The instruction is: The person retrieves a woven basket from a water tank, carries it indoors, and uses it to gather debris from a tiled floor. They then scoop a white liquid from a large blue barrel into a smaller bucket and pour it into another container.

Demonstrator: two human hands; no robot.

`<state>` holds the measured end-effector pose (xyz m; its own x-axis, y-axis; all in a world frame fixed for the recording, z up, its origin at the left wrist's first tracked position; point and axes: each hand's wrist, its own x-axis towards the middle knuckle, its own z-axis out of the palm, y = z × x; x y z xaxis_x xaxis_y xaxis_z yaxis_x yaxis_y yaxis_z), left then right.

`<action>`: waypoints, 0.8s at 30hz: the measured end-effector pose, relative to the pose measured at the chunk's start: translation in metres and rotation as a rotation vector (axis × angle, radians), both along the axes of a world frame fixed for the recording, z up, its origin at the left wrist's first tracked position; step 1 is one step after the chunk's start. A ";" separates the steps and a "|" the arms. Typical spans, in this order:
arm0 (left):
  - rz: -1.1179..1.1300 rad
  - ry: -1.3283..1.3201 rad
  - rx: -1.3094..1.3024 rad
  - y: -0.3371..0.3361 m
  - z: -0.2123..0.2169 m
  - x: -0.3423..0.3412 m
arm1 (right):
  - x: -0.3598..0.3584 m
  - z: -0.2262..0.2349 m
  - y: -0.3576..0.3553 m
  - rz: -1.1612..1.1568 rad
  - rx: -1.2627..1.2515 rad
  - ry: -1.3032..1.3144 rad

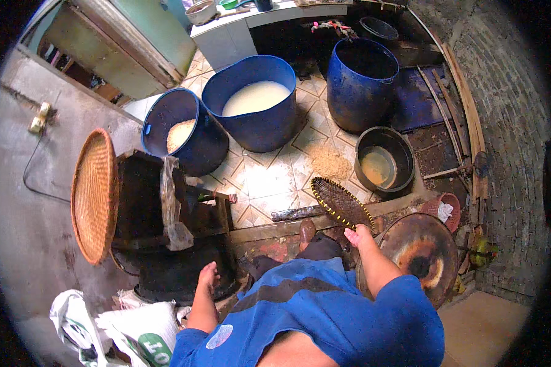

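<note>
My right hand (360, 236) grips the rim of a round, dark mesh sieve (343, 203) edged with yellow-and-black binding. The sieve is tilted, above the tiled floor's near edge, and no contents show in it. Just beyond it lies a pale, straw-coloured heap (329, 163) on the tiles. Beside that heap stands a dark tub (404, 160) with cloudy yellowish liquid at its bottom. My left hand (209, 278) hangs at my left side, fingers loosely bent and apart, with nothing seen in it. A black stand (147, 214) is close to that hand.
Ahead stand a blue tub (245, 131) of milky liquid, a blue barrel (196, 144) with pale contents, and a taller blue drum (355, 98). A woven tray (95, 196) leans at left above white sacks (144, 327). A rusty round lid (431, 251) is beside my right arm.
</note>
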<state>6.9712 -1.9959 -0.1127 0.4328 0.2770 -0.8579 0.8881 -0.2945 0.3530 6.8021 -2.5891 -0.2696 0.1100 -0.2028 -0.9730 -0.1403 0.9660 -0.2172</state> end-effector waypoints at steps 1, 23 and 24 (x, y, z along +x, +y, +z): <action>0.012 -0.042 -0.019 -0.014 0.003 0.018 | 0.005 -0.003 -0.009 -0.010 -0.025 0.042; -0.353 0.133 -0.074 -0.174 -0.156 0.469 | 0.113 -0.056 -0.036 -0.782 -0.041 0.348; -0.374 0.132 -0.096 -0.178 -0.165 0.486 | 0.121 -0.065 -0.026 -0.743 -0.096 0.306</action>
<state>7.4571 -2.1736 -0.2781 0.3733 0.0370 -0.9270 0.7653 -0.5770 0.2852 6.9234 -2.6156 -0.3345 -0.3545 -0.2021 -0.9130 0.4645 0.8093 -0.3595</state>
